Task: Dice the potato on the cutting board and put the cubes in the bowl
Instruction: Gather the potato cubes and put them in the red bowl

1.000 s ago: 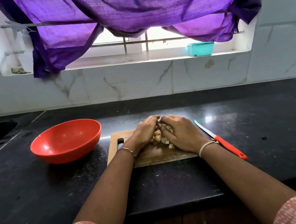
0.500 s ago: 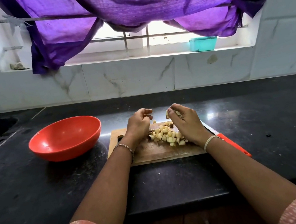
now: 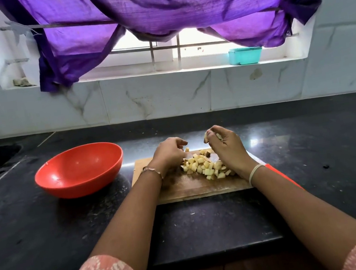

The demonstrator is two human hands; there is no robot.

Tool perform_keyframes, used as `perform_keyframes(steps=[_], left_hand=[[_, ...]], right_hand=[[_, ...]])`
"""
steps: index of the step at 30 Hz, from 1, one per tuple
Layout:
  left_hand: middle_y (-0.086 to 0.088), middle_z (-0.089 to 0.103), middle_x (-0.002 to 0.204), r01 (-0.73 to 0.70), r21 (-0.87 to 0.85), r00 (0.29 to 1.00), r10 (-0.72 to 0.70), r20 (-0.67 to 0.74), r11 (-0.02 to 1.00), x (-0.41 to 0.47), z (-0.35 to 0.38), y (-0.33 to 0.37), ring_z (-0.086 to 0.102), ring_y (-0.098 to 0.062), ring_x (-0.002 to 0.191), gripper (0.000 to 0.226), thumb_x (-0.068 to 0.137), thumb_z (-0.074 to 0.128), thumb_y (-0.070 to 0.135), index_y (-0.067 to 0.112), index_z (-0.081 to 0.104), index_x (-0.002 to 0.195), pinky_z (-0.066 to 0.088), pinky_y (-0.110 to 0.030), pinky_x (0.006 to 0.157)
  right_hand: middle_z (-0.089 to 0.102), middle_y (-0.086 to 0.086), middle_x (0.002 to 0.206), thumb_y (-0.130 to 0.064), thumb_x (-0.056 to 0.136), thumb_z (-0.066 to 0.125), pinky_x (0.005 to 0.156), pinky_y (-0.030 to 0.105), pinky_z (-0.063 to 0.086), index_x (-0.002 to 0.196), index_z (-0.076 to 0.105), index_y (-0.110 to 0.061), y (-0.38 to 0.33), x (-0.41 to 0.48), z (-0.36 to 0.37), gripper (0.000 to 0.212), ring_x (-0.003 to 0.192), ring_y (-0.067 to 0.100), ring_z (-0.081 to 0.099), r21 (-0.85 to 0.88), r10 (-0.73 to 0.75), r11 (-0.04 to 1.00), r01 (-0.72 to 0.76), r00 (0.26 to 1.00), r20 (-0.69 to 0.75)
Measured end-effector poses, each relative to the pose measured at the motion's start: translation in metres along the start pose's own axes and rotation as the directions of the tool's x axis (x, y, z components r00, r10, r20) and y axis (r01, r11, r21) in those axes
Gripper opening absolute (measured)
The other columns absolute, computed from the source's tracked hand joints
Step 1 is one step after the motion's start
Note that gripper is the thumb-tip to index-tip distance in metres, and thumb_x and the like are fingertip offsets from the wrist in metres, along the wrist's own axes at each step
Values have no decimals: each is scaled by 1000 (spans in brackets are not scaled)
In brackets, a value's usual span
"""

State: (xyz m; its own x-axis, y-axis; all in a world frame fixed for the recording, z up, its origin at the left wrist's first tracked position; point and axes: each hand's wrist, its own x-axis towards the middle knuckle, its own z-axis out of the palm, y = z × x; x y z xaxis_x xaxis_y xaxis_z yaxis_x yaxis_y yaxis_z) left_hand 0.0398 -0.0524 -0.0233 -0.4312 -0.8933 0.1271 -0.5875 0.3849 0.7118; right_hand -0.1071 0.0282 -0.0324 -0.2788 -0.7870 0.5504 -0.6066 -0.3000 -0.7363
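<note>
Diced cubes (image 3: 204,165) lie heaped on the board (image 3: 180,190) between both hands. The right hand (image 3: 226,148) is raised, its fingers pinching a few pieces. The left hand (image 3: 168,153) is curled, but I cannot tell whether it holds any. The bowl (image 3: 76,187) sits on the table (image 3: 208,222), left of the left hand.

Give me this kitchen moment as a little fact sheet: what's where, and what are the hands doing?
board: wooden, on the dark counter
cubes: piled on the board
bowl: red, empty, left of the board
right hand: above the pile, pinching a few cubes
left hand: fingers curled above the board; unclear if it holds anything
knife: red handle shows beside the right forearm, blade hidden
</note>
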Motion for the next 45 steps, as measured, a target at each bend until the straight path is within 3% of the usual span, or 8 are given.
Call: perform_keyframes(steps=[5, 10, 15, 22, 28, 35, 41, 45], left_hand=[[7, 69, 108, 44, 190, 997, -30, -76, 981, 20, 2, 5, 62, -15, 101, 21, 88, 57, 22, 32, 69, 102, 52, -30, 83], [6, 70, 97, 112, 273, 987, -75, -141, 956, 42, 8, 8, 62, -18, 98, 19, 79, 71, 41, 27, 72, 92, 46, -27, 74], [6, 71, 79, 60, 195, 998, -62, 8, 979, 56, 6, 2, 66, -14, 85, 18, 72, 81, 38, 22, 75, 78, 55, -32, 77], [-3, 70, 85, 25, -114, 999, -23, 25, 993, 40, -1, 5, 64, -14, 78, 20, 84, 74, 25, 8, 72, 93, 53, -30, 73], [5, 70, 75, 106, -172, 986, -81, 148, 979, 17, -16, 14, 66, 1, 59, 13, 86, 72, 22, 11, 72, 93, 48, -12, 55], [0, 73, 91, 221, -124, 952, -186, 242, 967, 12, -25, 18, 71, -7, 85, 23, 92, 58, 1, 17, 74, 99, 59, -29, 76], [7, 70, 82, 248, 11, 959, -247, 138, 969, 22, -27, 14, 63, -5, 78, 19, 83, 70, 6, 25, 73, 83, 47, -11, 63], [5, 64, 98, 225, 101, 967, -234, 96, 969, 37, -19, 11, 59, -9, 90, 32, 89, 58, 0, 26, 74, 99, 51, -23, 82]], right_hand=[[53, -11, 63, -22, 99, 46, 61, 25, 39, 78, 60, -11, -5, 8, -2, 28, 60, 3, 46, 47, 18, 999, -19, 999, 34], [49, -9, 59, -22, 98, 46, 57, 29, 36, 78, 60, -7, -6, 11, 0, 29, 57, 8, 42, 133, 68, 989, -72, 997, 36], [39, 5, 64, -24, 100, 43, 50, 25, 29, 78, 57, -11, -5, 13, -7, 30, 57, 14, 33, 324, 202, 924, -203, 979, 37], [39, 8, 66, -20, 101, 42, 45, 20, 30, 75, 57, -14, -4, 14, -12, 30, 53, 10, 33, 407, 370, 837, -364, 927, 69], [38, 5, 61, -17, 101, 43, 43, 18, 28, 73, 56, -12, -16, 27, -20, 31, 50, 9, 32, 426, 457, 781, -456, 883, 108], [44, 5, 66, -20, 99, 45, 44, 20, 29, 76, 59, -13, -36, 42, -32, 28, 51, 10, 36, 461, 614, 615, -640, 755, 230], [43, 4, 64, -21, 100, 45, 41, 18, 28, 79, 60, -11, -38, 49, -37, 28, 48, 9, 34, 463, 670, 518, -719, 678, 303], [45, 3, 62, -18, 100, 45, 40, 18, 28, 76, 60, -10, -35, 55, -39, 29, 48, 9, 34, 475, 689, 472, -743, 647, 327]])
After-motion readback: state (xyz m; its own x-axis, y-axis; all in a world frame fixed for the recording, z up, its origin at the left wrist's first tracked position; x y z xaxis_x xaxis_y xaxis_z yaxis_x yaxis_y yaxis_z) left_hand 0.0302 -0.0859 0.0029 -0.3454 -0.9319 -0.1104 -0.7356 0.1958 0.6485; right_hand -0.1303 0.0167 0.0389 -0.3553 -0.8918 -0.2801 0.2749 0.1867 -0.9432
